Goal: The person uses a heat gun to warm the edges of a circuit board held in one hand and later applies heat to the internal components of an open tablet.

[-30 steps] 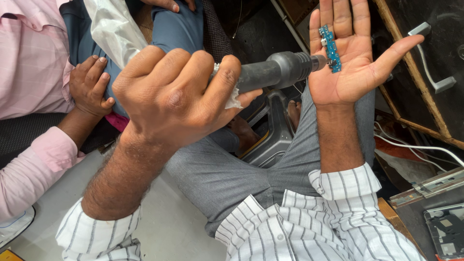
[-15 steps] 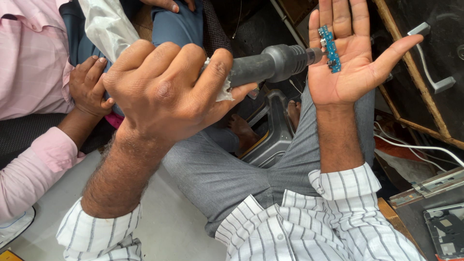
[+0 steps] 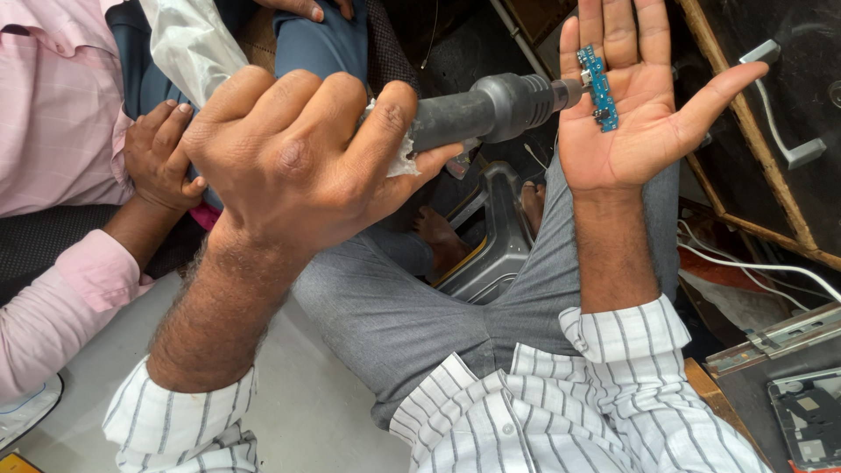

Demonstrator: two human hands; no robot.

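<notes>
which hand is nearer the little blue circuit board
Right. The small blue circuit board lies on the open palm and fingers of the right hand. The left hand is off to the side, gripping the grey tool whose tip points at the board.

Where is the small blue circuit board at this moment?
In the head view, upper right: the blue circuit board lies on the open right hand, at the finger bases, beside the grey tool's nozzle.

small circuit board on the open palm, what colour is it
Blue, with tiny metal parts: the small flat circuit board lies on the open right hand; head view shows it best.
</notes>
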